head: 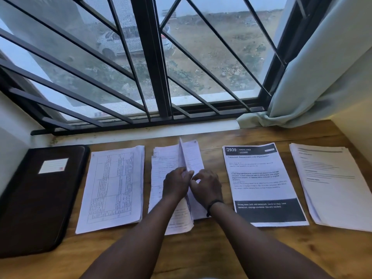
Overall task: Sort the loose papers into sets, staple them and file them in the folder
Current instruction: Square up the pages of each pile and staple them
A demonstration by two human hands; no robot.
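Note:
Several paper stacks lie in a row on the wooden desk [201, 250]. A stack with tables [112, 190] is left of centre. The middle handwritten stack [167, 158] has a sheet [191, 156] lifted on edge. My left hand [176, 183] and my right hand [207, 186] pinch that raised sheet together at its lower part. To the right lie a printed "2939 Dining Area" stack [261, 184] and a text stack [332, 186]. A closed dark folder [38, 200] with a white label sits at the far left. No stapler is in view.
A barred window [153, 63] runs along the back of the desk above a white sill [141, 131]. A pale curtain [314, 73] hangs at the right, its hem touching the desk. Walls close in on both sides.

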